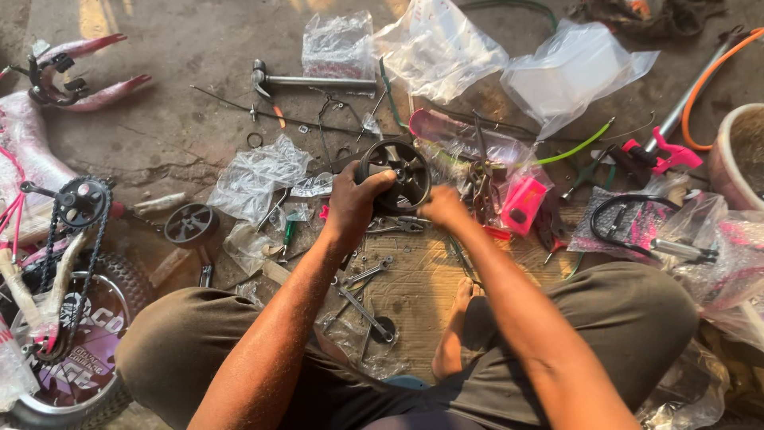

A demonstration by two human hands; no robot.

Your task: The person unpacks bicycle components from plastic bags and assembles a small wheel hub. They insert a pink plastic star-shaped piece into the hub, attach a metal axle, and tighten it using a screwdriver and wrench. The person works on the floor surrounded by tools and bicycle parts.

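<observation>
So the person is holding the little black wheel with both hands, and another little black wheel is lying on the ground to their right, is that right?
Not quite. The head view shows the left hand and right hand on the small black wheel, but the other small black wheel lies on the ground to their left, near the pink bicycle's chain, not to their right.

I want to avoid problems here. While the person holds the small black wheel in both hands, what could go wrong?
1. Small loose parts and wrenches lie scattered under the hands, so a dropped bolt could get lost among them.
2. The bare foot rests close to those metal tools and might be hurt.
3. The left hand and right hand grip the small black wheel in the air; it could slip.
</observation>
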